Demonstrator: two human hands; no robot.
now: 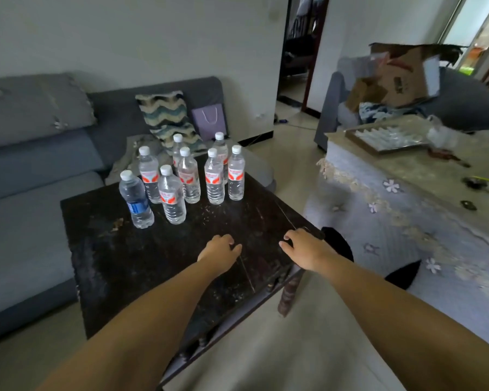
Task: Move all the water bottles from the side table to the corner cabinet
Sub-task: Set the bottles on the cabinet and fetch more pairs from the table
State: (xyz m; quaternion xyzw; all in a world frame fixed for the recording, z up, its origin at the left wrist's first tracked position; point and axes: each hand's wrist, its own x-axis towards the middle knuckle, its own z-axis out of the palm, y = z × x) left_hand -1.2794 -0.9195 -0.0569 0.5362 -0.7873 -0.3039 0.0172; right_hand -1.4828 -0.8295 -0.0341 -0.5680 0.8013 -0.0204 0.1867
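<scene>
Side table: a dark, worn wooden side table (pixel 141 258) fills the centre of the frame; its top is scratched and speckled with pale marks, and one turned leg shows at its lower right corner.
Water bottles: eight clear water bottles (pixel 191 179) with white caps stand upright in a cluster on the far part of the tabletop, centre of the frame, close together.
Labels: seven carry red-and-white labels; the blue-labelled bottle (pixel 136 200) stands at the left front of the cluster.
Left hand: the left hand (pixel 222 251) is over the near middle of the tabletop, palm down, fingers loosely curled, holding nothing; whether it touches the wood I cannot tell.
Right hand: the right hand (pixel 304 248) is at the table's right edge, fingers spread and relaxed, holding nothing.
Gap: both hands are well apart from the bottles.
Sofa: a grey-blue sofa (pixel 26 170) runs along the left of the frame behind the table, with a wavy-patterned cushion (pixel 167 119) and a lilac paper bag (pixel 209 119) at its far end.
Right side: a larger table under a floral cloth (pixel 407 198) holds a tray (pixel 387 138); an armchair in the upper right carries a cardboard box (pixel 401 77).
Room: pale walls, light floor tiles, an open dark doorway (pixel 299 52) at upper centre.
Corner cabinet: cannot be identified here.
</scene>
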